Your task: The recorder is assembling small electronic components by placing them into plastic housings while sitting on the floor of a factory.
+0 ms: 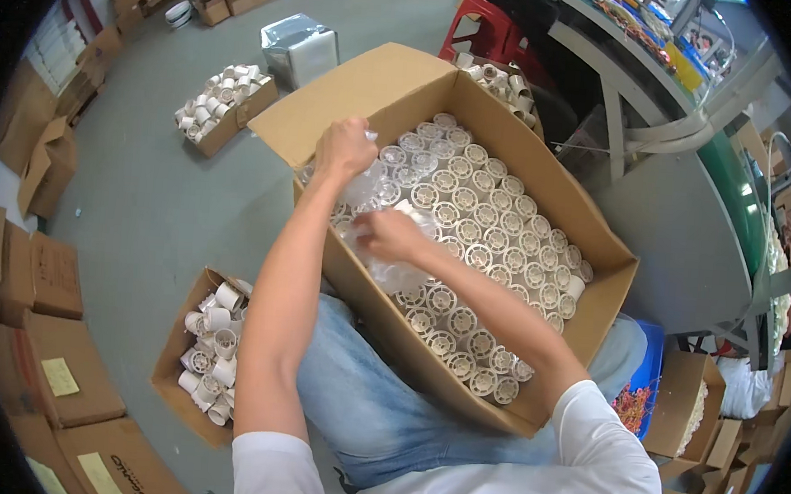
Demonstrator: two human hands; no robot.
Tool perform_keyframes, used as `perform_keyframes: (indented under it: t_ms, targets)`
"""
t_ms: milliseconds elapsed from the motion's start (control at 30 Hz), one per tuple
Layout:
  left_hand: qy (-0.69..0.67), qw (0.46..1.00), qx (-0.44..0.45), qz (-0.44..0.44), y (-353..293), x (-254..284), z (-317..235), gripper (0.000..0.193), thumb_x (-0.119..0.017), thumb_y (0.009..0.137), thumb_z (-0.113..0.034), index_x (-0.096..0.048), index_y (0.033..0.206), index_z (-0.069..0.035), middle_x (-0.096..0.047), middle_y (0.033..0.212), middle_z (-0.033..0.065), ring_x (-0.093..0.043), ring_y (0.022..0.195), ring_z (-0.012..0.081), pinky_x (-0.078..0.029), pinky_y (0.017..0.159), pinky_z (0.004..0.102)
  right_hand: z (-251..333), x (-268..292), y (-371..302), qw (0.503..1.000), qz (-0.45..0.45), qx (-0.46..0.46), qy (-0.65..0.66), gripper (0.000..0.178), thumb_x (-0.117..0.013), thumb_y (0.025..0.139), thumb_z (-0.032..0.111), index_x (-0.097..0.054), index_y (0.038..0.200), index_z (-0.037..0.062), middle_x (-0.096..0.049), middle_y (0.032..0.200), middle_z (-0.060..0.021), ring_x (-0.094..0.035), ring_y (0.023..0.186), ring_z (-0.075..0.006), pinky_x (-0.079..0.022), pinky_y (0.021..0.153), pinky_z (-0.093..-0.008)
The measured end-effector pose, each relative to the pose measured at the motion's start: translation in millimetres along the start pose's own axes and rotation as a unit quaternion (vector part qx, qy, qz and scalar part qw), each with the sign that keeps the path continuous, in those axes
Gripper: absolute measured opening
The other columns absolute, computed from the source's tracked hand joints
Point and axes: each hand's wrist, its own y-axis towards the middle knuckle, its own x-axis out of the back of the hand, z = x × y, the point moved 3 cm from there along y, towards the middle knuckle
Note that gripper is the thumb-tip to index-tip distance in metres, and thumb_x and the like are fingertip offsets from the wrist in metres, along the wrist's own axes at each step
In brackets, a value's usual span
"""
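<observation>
A large open cardboard box (532, 156) stands in front of me, filled with rows of round white plastic parts (464, 200) with spoked ends. Over the box's left part, my left hand (345, 150) is closed in a fist on a clear plastic bag (363, 189). Lower down, my right hand (394, 236) reaches into the crumpled plastic with bent fingers. Its fingertips are partly hidden by the bag, and a few white pieces show beside them. Whether those fingers grip the film or a part, I cannot tell.
Smaller boxes of loose white parts stand at the left, one by my leg (215, 354) and one farther off (218, 105). A silver box (299, 49) and a red stool (489, 26) are beyond. A workbench (669, 218) borders the right; cartons (67, 367) line the far left.
</observation>
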Motion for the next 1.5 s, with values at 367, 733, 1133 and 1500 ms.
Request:
perform_keyframes:
  t_ms: [367,733,1133,1500]
  targets:
    - [0.192,0.933,-0.015,0.305,-11.6,-44.8,35.1,0.029,-0.063,0.071,-0.005,-0.070,0.099,-0.005,-0.066,0.103,0.0215,-0.064,0.099,0.0349,-0.052,0.085,0.0434,-8.8,-12.7,21.6,0.999,0.023,-0.014,0.038,0.025,-0.063,0.073,0.016,-0.067,0.093,0.0014,-0.066,0.091,-0.0224,-0.063,0.089,-0.0377,-0.051,0.077,-0.0444]
    - [0.351,0.863,0.036,0.362,-22.4,-84.3,66.1,0.033,-0.072,0.072,-0.017,-0.071,0.104,-0.011,-0.065,0.117,0.0109,-0.063,0.107,0.0234,-0.051,0.085,0.0406,-49.8,44.0,22.5,0.941,-0.218,-0.078,0.248,0.034,-0.069,0.071,0.020,-0.066,0.099,0.0026,-0.066,0.088,-0.0176,-0.063,0.086,-0.0324,-0.049,0.080,-0.0394]
    - [0.313,0.880,0.056,0.352,-29.4,-60.9,47.9,0.030,-0.070,0.074,-0.015,-0.071,0.103,-0.011,-0.067,0.113,0.0099,-0.063,0.106,0.0265,-0.051,0.086,0.0408,-39.7,22.6,21.0,0.970,-0.168,-0.088,0.150,0.032,-0.069,0.072,0.024,-0.068,0.090,-0.0028,-0.066,0.087,-0.0244,-0.065,0.079,-0.0377,-0.049,0.074,-0.0443]
    - [0.308,0.856,0.038,0.413,-17.9,-50.9,35.1,0.037,-0.073,0.070,-0.015,-0.069,0.107,-0.008,-0.066,0.114,0.0112,-0.063,0.107,0.0277,-0.051,0.088,0.0410,-58.0,61.8,23.1,0.987,-0.146,-0.030,0.057,0.037,-0.066,0.073,0.016,-0.065,0.109,0.0077,-0.067,0.097,-0.0209,-0.063,0.095,-0.0363,-0.049,0.085,-0.0425]
